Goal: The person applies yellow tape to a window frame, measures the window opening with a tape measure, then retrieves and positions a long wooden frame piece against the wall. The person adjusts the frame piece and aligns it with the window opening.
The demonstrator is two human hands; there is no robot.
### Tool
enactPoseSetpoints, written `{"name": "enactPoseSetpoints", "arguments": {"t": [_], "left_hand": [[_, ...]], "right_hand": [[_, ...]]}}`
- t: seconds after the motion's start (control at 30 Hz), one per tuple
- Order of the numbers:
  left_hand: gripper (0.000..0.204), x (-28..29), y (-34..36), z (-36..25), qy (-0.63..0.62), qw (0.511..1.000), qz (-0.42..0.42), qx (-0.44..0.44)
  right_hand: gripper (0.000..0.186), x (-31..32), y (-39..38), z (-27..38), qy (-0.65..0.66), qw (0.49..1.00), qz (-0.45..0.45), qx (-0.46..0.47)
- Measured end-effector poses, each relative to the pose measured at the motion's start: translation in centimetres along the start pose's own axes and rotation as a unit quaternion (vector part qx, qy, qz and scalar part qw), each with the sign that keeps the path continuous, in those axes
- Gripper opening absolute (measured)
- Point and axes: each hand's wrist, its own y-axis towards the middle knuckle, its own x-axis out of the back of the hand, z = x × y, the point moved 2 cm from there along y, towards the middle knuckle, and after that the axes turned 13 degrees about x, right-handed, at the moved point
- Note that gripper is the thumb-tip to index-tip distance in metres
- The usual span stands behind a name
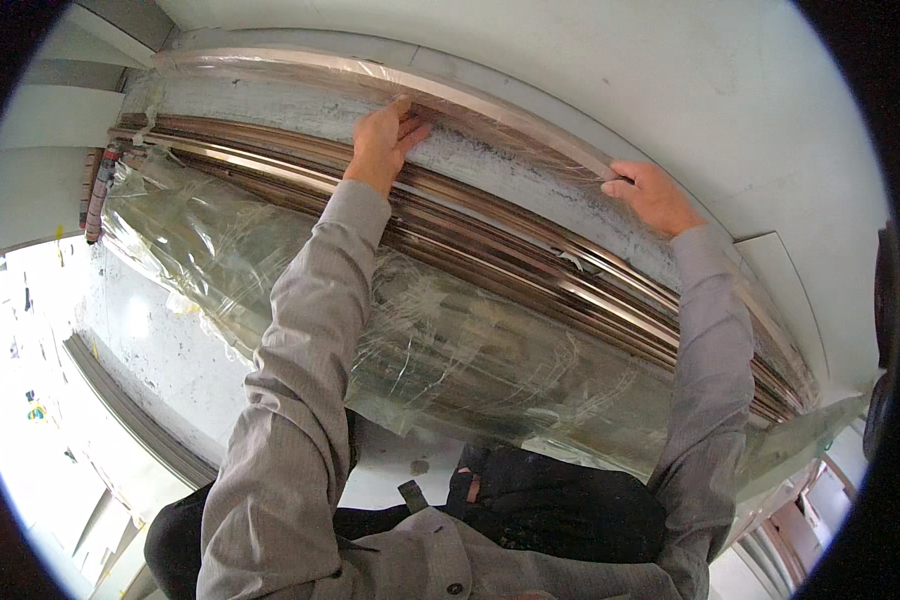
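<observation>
Along the far side runs a long, pale copper-coloured strip wrapped in clear plastic film. My right hand closes its thumb and fingers on this strip, right of the middle. Farther left, my left hand reaches up to the strip's near edge. Its fingers are apart, one fingertip against the film; the thumb is hard to make out. Below both hands lies a bundle of long, shiny bronze-coloured metal profiles, side by side. My left forearm crosses over them. A crumpled clear plastic sheet covers the near side of the bundle.
A grey, scuffed surface shows between strip and profiles. Pale panels stand at the left, beside thin rolls at the bundle's end. A pale wall rises behind. Brightly lit clutter lies at the lower left.
</observation>
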Motion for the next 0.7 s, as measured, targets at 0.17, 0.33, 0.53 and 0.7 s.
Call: {"name": "enactPoseSetpoints", "arguments": {"t": [0.17, 0.33, 0.53, 0.7], "left_hand": [[0.036, 0.3, 1.4, 0.8, -0.027, 0.999, 0.035, -0.029], [0.033, 1.4, 3.5, 0.9, -0.07, 0.984, 0.157, -0.038], [0.029, 1.2, 3.2, 1.1, -0.083, 0.988, 0.119, -0.045], [0.032, 2.9, 2.1, 2.7, -0.206, 0.961, 0.18, -0.028]], "right_hand": [[0.035, 0.1, 0.0, -0.2, 0.084, 0.996, 0.028, -0.001], [0.031, 1.9, 0.4, 0.6, 0.091, 0.995, 0.045, -0.022], [0.033, 0.0, -1.6, 2.9, 0.019, 0.999, 0.029, -0.006], [0.037, -6.0, -5.0, 2.7, -0.059, 0.983, -0.105, 0.139]]}}
